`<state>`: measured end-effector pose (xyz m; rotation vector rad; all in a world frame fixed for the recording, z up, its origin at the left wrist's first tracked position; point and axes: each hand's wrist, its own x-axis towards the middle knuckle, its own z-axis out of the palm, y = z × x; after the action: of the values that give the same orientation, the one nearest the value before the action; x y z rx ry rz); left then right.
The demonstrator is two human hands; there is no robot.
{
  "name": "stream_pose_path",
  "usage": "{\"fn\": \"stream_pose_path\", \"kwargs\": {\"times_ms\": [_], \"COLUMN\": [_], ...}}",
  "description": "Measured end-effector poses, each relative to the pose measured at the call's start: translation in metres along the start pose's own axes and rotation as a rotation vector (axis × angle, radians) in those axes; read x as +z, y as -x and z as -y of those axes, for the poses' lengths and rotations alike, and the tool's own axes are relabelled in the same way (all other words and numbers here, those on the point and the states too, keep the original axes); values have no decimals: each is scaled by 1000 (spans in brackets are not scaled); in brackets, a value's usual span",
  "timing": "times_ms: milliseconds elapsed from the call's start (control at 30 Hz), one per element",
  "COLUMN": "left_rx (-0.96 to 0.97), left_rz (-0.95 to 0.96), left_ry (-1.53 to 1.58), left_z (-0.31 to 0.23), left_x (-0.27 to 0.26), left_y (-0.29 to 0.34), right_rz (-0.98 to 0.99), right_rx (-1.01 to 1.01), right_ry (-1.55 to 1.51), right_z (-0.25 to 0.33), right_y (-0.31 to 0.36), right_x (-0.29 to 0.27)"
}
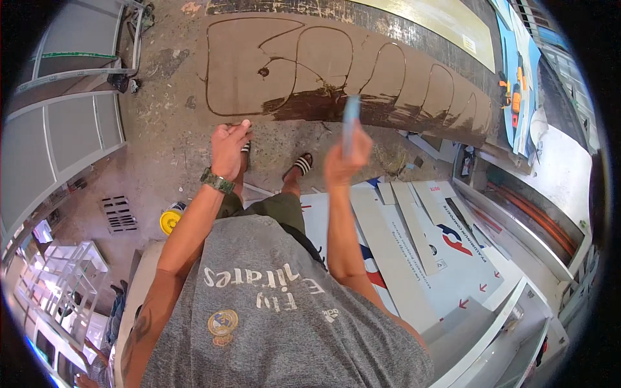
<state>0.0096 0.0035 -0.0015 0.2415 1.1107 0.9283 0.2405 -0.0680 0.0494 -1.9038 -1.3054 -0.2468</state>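
Observation:
A long brown board [259, 71] lies across the far side, with looping lines of dark glue [291, 58] over it. Along its near edge the glue is smeared into a wide wet band [310, 107]. My right hand [347, 158] grips a light blue flat spreader [351, 119], blurred by motion, its far end over the smeared band. With fingers closed, my left hand [229, 149] pinches the board's near edge at the left; the thumb is partly hidden. A camouflage-pattern watch [218, 180] is on that wrist.
Below right lie a printed white panel [453, 239] and several cut strips [381, 258]. Orange-handled tools [515, 103] rest at the far right. Grey framed panels [71, 129] stand at left. A yellow-lidded bucket [171, 220] and a black grate [119, 214] are on the floor.

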Motion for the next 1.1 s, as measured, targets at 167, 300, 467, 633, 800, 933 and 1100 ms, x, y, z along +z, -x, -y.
{"fn": "stream_pose_path", "kwargs": {"times_ms": [167,300,467,633,800,933,1100], "left_rx": [-6,-21,5,30,6,25,58], "left_rz": [30,-1,16,24,22,52,17], "left_ry": [41,-23,26,38,-31,39,43], "left_z": [2,5,1,4,2,4,5], "left_x": [6,-12,9,3,-1,2,5], "left_y": [-1,-8,0,-2,0,2,3], "right_rz": [97,34,-90,305,616,483,641], "right_rx": [-87,-125,11,-258,-321,-211,-389], "right_ry": [-80,-268,123,-98,-342,-265,-253], "right_z": [36,52,-95,-55,-25,-61,-14], "right_y": [48,29,-66,-63,-64,-109,-49], "right_x": [39,28,-35,0,-28,-20,-28]}}
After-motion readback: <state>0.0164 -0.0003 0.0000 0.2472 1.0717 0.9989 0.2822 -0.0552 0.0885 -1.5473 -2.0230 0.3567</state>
